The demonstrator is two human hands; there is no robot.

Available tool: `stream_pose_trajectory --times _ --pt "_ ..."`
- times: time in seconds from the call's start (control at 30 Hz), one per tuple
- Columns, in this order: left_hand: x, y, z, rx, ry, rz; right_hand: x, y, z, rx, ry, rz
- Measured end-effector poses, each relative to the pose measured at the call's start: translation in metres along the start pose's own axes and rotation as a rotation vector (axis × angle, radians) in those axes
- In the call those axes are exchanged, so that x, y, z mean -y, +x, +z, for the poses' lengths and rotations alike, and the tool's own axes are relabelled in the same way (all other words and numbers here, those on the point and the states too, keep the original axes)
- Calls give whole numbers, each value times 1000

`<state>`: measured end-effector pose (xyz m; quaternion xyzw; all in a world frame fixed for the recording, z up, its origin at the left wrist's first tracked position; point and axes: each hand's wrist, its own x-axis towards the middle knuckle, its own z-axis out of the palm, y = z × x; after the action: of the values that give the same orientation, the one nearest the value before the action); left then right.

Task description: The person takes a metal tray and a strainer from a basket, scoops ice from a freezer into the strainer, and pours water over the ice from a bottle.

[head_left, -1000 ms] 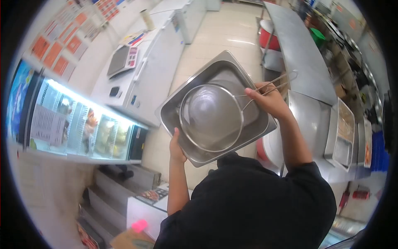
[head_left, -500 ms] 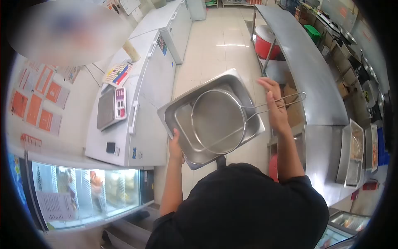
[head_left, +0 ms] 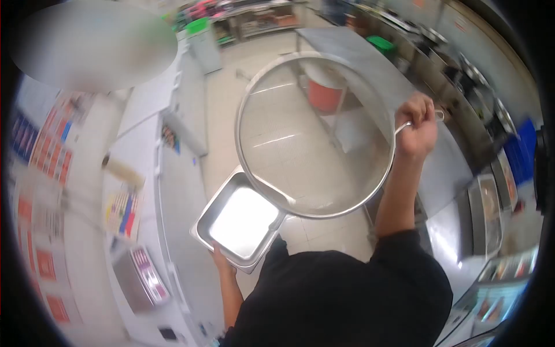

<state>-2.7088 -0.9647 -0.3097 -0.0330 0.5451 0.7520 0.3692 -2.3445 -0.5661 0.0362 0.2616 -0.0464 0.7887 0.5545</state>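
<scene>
Strainer and steel pan being held in midair

The right hand is gripping the strainer's wire handle, probably to keep fingers off the mesh. Above the floor, the round frame is overlapping the pan's far-right side in view; contact is impossible to tell. The left hand is holding the pan at its near-left edge, presumably leaving its interior unobstructed.
</scene>
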Motion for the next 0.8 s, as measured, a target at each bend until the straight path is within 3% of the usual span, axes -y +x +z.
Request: stream_pose_trajectory --times 0.1,0.17,0.27,0.33,0.47,0.53,0.63,0.7,0.8 --pt "17 156 -16 -87 115 0 3 54 -13 36 11 -242" --pt "-9 208 44 -310 233 -82 -1 85 -19 61 -7 -339" --pt "-9 350 43 70 106 -370 -8 139 -38 111 -62 -456" --pt "-39 377 123 -195 287 -365 -6 177 -57 115 -96 -495" --pt "-42 514 186 -175 208 -402 -5 261 -126 108 -117 -591" --pt "-34 575 207 -114 177 -448 -3 310 -165 98 -74 -613" --pt "-50 622 291 -319 378 -275 6 403 -245 108 36 -555" --pt "-55 703 309 -273 477 -295 -11 484 -283 81 148 -520" --pt "-75 792 373 -228 392 -221 -29 595 -335 205 177 -398"
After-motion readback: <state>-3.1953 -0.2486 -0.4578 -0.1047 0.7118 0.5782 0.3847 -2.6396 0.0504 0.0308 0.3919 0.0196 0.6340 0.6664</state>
